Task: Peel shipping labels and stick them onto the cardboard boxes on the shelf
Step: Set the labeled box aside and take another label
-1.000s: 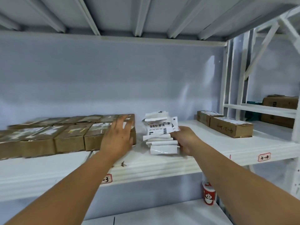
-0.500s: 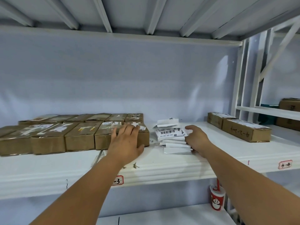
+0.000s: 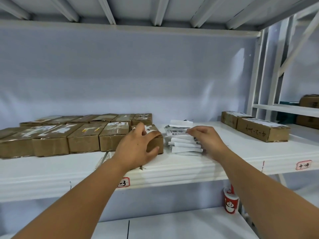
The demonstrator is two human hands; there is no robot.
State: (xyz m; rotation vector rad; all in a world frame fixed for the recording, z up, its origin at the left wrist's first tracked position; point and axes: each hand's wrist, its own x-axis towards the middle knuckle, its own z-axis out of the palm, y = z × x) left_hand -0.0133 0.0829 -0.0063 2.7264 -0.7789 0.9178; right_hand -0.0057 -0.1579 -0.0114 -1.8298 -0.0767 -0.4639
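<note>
Left grip [image 3: 138, 149]: grasping the front right box [image 3: 159, 144], fingers over its top and thumb on its front face; the hand covers most of that box.
Right grip [image 3: 207, 140]: fingers curled round the right side of the label stack [image 3: 181, 142], fingertips on the barcoded sheet; the thumb is hidden.
Label stack: on the shelf [image 3: 224, 163], just right of the held box; print too small to read.
Box rows [image 3: 82, 140]: two rows left of the held box, cut off at the left edge.
Labelled pair [image 3: 262, 131]: far right, well apart from the stack.
Shelf tag [image 3: 123, 182]: partly behind the left forearm.
Red cup [image 3: 230, 202]: on the lower shelf, partly behind the right forearm.
</note>
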